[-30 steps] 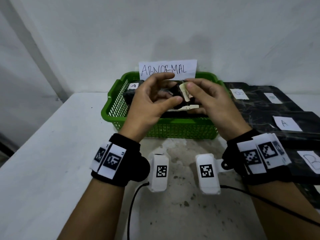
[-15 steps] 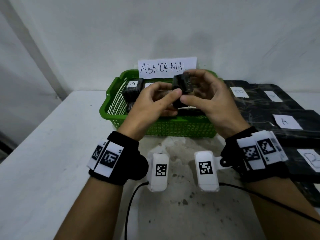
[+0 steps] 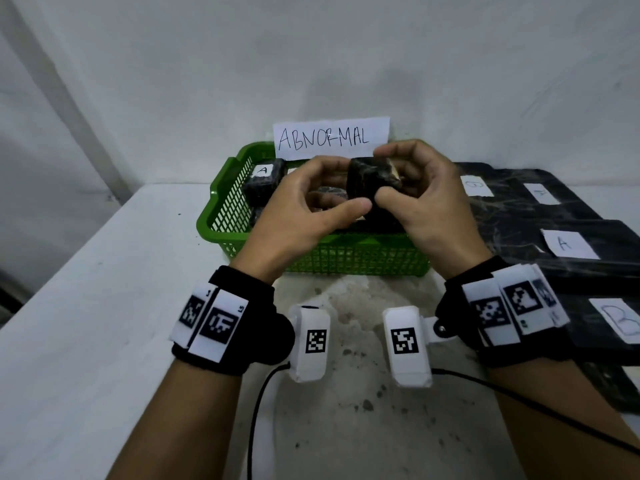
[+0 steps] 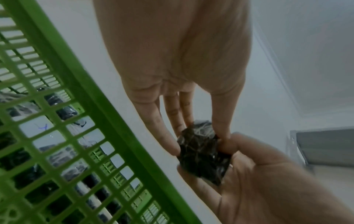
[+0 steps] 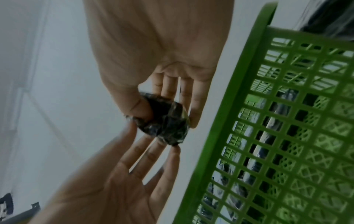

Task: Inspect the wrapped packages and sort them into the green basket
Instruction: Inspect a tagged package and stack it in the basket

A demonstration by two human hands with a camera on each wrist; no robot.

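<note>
Both hands hold one small black wrapped package [image 3: 367, 178] in the air just above the green basket [image 3: 346, 258]. My right hand [image 3: 398, 174] curls around it, thumb on the near face and fingers behind. My left hand [image 3: 351, 187] pinches its left side between thumb and fingertips. The left wrist view shows the package [image 4: 203, 153] between my left fingers [image 4: 170, 142] and the right palm. In the right wrist view the package [image 5: 166, 119] sits under my right thumb, beside the basket wall [image 5: 239, 106].
Another wrapped package labelled A [image 3: 265, 181] lies in the basket's far left corner, with more under my hands. A paper sign reading ABNORMAL [image 3: 330, 138] stands behind the basket. Flat black wrapped packages with A and B labels [image 3: 554, 216] cover the table's right side.
The package has been lifted slightly and turned in my hands. Its pale paper label, facing me a second ago, is now mostly out of sight.
</note>
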